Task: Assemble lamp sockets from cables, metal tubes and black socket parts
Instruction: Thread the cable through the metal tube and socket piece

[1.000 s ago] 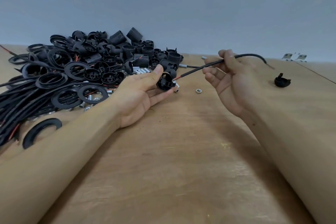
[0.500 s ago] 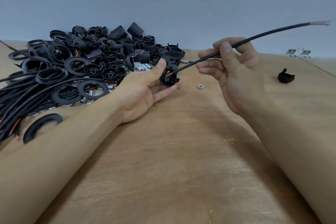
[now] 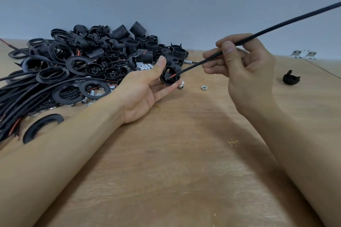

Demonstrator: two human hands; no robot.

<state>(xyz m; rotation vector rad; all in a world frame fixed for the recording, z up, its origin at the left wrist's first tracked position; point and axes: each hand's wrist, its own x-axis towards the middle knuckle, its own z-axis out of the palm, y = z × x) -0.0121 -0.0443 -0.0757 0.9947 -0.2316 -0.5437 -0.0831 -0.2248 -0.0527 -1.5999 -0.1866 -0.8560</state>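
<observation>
My left hand (image 3: 144, 92) lies palm up on the wooden table and pinches a black socket base (image 3: 168, 76) between thumb and fingers, its hollow side facing right. My right hand (image 3: 243, 68) pinches a black cable (image 3: 276, 27) between thumb and fingers. The cable slants up and right out of the frame. Its lower end, with a red wire showing, sits inside the hollow of the socket base. A short metal tube (image 3: 181, 86) pokes out just behind the fingertips of my left hand.
A big pile of black socket parts (image 3: 110, 55), rings and cables (image 3: 22, 97) covers the table's left back. Metal tubes (image 3: 144, 66) lie within it. A loose nut (image 3: 204, 87) and a single black socket cap (image 3: 290, 79) sit further right. Small metal brackets (image 3: 303, 54) lie by the wall.
My right hand has tilted the cable's free end from lying low to pointing up and right. The stripped end has moved into the socket base held by my left hand.
</observation>
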